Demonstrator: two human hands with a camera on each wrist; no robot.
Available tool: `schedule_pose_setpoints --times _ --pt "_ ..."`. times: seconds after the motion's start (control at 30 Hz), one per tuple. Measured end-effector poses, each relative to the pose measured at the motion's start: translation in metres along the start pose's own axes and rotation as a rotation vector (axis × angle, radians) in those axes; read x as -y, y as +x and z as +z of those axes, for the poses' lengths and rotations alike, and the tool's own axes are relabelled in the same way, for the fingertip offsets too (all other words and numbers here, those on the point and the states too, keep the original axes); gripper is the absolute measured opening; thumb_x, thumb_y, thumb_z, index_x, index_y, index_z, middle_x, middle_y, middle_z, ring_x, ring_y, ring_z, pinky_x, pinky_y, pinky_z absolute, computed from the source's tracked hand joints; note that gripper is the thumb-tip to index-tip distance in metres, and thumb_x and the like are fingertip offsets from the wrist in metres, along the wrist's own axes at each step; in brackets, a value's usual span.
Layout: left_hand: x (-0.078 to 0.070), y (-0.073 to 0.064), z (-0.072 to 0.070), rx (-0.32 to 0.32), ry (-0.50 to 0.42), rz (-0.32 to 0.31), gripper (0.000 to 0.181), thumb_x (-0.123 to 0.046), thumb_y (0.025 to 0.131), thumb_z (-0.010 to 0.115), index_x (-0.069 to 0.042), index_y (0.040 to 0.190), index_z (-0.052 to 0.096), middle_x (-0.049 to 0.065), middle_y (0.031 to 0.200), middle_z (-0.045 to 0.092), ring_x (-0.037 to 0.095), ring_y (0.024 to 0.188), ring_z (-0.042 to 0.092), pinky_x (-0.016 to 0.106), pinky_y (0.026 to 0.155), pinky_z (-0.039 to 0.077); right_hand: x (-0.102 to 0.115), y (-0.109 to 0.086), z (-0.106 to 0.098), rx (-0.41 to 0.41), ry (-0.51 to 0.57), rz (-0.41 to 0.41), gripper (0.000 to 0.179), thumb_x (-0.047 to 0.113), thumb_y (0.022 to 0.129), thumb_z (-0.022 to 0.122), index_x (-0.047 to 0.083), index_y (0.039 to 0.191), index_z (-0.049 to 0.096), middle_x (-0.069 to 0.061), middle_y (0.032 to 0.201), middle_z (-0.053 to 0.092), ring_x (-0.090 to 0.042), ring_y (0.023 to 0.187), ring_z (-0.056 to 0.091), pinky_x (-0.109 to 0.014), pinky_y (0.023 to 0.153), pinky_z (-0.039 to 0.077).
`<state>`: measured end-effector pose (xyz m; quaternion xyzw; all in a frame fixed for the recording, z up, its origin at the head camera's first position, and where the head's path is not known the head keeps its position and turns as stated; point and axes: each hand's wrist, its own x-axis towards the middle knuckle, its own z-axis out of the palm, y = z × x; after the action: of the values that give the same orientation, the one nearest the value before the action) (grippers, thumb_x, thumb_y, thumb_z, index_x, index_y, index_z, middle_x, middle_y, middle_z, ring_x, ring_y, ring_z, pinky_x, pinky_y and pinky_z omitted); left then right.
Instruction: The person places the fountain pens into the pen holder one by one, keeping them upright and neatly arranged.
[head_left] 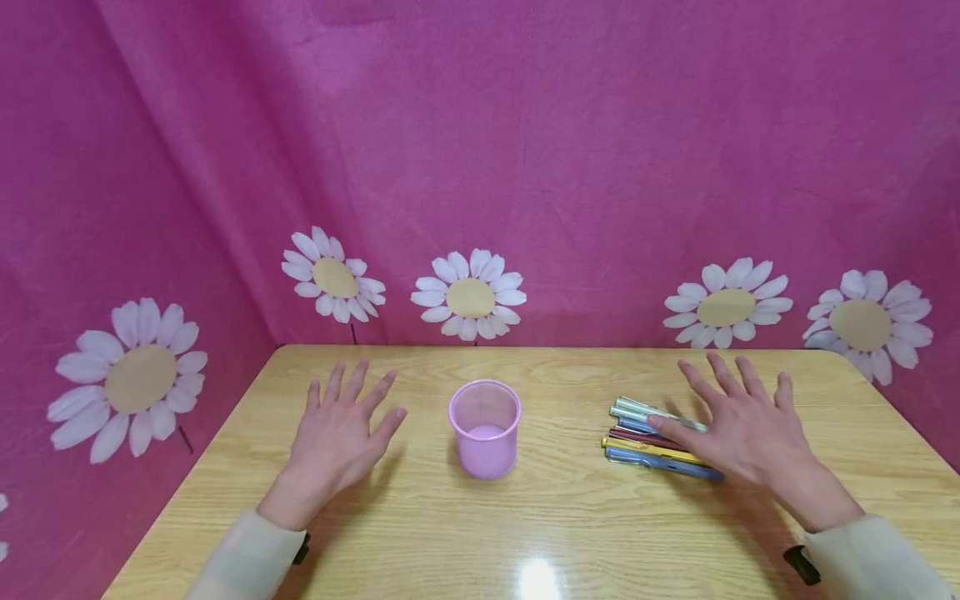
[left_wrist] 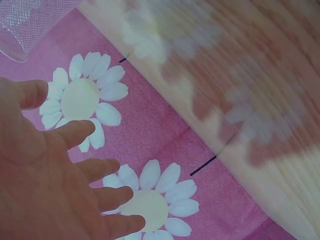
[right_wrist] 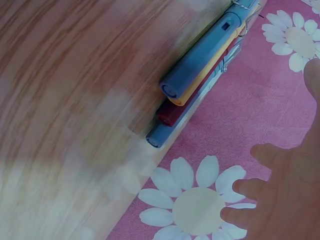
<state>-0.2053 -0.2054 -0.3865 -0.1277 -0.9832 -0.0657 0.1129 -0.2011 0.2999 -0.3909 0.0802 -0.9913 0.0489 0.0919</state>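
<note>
1. The left hand (head_left: 337,437) was left of centre in the head view's lower half, its fingers spread wide and holding nothing.
2. The right hand (head_left: 753,437), in the lower right, also had its fingers fanned out with nothing gripped. From above it overlapped the right ends of the pens; in the right wrist view its visible fingers were apart from them.
3. The pens lay side by side on the counter (head_left: 570,525), right of centre: a pale green pen (head_left: 625,408) at the top of the group, an upper blue pen (head_left: 633,426), a dark red pen (head_left: 636,436), a yellow pen (head_left: 648,448), and a lower blue pen (head_left: 660,463) at the bottom.
4. The pink cup (head_left: 487,457) stood upright near the middle of the lower half, between the hands and touching neither; no pen was seen inside it.
5. The step in hand looked like a ready or resting pose, with no handling under way, though one moment could not settle which.
6. A move on the pens would have called for the right fingers to narrow and pinch one barrel without dragging its neighbours; the left hand seemed well placed to steady the cup.
</note>
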Motion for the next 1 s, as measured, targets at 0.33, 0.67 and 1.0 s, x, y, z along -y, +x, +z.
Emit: schedule_pose_setpoints --times 0.33,0.67,1.0 --pt "-0.008 -0.003 0.000 -0.010 0.008 0.018 0.065 -0.056 0.106 0.049 -0.020 0.161 0.047 0.022 0.168 0.032 0.052 0.153 0.021 0.075 0.119 0.014 0.006 -0.005 -0.002 -0.031 0.005 -0.016 0.104 0.084 0.089 0.053 0.013 0.163 0.040 -0.031 0.165 0.028 -0.060 0.148 0.020 -0.085 0.110 -0.005" --pt "-0.015 -0.009 -0.006 -0.050 0.011 0.037 0.066 -0.057 0.105 0.051 -0.021 0.160 0.048 0.020 0.167 0.034 0.049 0.154 0.023 0.073 0.120 0.015 0.015 -0.014 -0.002 -0.100 0.000 -0.036 0.105 0.086 0.086 0.057 0.013 0.160 0.045 -0.029 0.164 0.033 -0.057 0.149 0.023 -0.085 0.110 -0.001" --pt "-0.020 -0.021 -0.014 -0.076 -0.009 0.056 0.067 -0.057 0.104 0.054 -0.022 0.161 0.048 0.019 0.166 0.037 0.049 0.153 0.026 0.072 0.120 0.019 0.024 -0.024 -0.001 -0.123 0.027 -0.059 0.103 0.083 0.086 0.062 0.014 0.160 0.046 -0.029 0.162 0.037 -0.056 0.149 0.023 -0.084 0.112 0.002"
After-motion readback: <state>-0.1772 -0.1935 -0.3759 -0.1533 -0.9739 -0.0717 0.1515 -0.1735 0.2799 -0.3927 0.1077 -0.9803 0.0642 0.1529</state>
